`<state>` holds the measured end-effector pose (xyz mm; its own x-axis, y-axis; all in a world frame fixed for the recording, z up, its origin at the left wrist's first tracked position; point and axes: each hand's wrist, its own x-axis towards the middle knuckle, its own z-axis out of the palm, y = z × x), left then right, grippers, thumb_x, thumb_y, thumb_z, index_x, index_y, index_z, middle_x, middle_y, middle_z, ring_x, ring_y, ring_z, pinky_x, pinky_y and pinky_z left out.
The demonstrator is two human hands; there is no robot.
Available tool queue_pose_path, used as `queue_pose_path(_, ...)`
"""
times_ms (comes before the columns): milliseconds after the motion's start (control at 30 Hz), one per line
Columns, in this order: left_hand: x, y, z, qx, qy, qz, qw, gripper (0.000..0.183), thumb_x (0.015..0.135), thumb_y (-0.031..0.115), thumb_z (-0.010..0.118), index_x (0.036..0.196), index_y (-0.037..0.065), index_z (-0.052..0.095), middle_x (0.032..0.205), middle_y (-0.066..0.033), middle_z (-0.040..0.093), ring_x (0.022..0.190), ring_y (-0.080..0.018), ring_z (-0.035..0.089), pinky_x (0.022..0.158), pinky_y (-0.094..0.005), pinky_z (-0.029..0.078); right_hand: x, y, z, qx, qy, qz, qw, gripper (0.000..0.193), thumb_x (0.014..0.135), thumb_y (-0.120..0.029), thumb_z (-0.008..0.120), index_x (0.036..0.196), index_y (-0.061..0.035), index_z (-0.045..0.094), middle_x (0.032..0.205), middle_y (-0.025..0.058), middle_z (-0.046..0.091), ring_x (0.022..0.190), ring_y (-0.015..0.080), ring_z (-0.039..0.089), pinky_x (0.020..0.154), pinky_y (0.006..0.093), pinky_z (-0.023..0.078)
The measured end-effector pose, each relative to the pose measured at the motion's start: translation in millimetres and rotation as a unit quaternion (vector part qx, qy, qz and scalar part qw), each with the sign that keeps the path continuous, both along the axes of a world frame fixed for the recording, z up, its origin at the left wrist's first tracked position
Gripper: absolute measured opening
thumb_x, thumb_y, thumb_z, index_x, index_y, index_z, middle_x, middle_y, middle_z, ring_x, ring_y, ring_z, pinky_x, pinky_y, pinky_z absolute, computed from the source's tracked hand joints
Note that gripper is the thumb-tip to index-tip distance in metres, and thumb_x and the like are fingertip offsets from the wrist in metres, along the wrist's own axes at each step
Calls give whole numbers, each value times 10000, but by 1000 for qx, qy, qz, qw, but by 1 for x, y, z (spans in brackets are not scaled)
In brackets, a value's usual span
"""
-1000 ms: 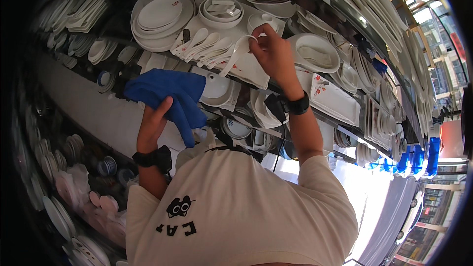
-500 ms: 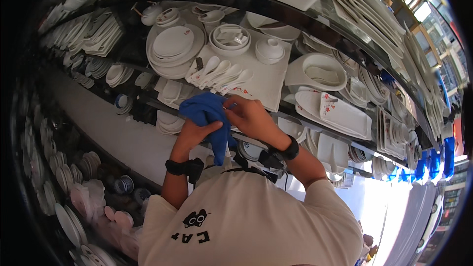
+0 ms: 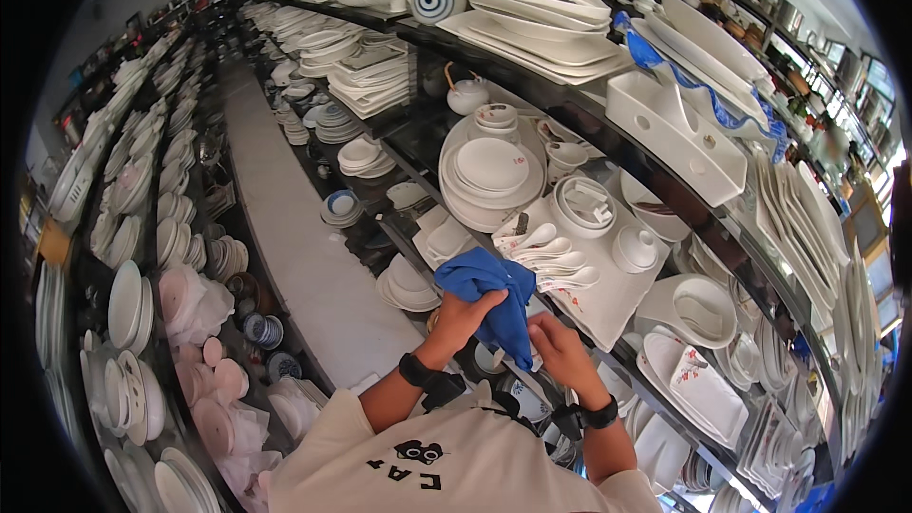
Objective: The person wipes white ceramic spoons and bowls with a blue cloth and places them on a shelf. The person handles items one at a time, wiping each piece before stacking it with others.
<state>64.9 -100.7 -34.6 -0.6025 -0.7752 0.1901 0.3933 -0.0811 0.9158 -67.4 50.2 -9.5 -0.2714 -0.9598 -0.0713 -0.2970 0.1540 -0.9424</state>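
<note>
A crumpled blue cloth [image 3: 486, 287] is bunched in my left hand [image 3: 458, 323], whose thumb lies across it. My right hand [image 3: 564, 353] has its fingers curled at the cloth's right edge, seemingly pinching it; the fingertips are partly hidden. Whether anything is wrapped inside the cloth cannot be seen. Just beyond the cloth, several white spoons [image 3: 556, 261] lie in a row on a large rectangular white plate [image 3: 613, 309]. On that plate also stand a round bowl [image 3: 582, 206] with small white pieces in it and a lidded cup [image 3: 639, 249].
Stacked oval and round plates [image 3: 491, 164] sit left of the bowl. A white trough with holes [image 3: 674, 138] rests on the upper dark shelf. A pale aisle floor [image 3: 294, 199] runs along the left, with crowded dish shelves beyond. White dishes with red flowers [image 3: 692, 385] lie at right.
My view has swung left and up, showing more of the aisle and far shelves. My right hand has lowered along the cloth's right side. The cloth remains in my left hand.
</note>
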Motion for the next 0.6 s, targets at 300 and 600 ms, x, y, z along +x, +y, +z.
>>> queue_pose_path(300,7,-11,-1,-165,-33,65,984,286,786,-12,702,1042,29,580,958,-49,640,908,-135,610,846,-276,480,1,-3,20,27,64,83,994,121,898,-41,557,973,24,625,705,78,631,673,126,597,652,268,492)
queue_pose_path(600,25,-3,58,-456,-241,-76,853,519,662,71,727,1154,119,565,1035,-99,659,944,-307,659,819,-353,529,-49,32,74,-36,299,93,949,239,748,31,626,978,3,682,802,191,668,728,352,649,647,379,501)
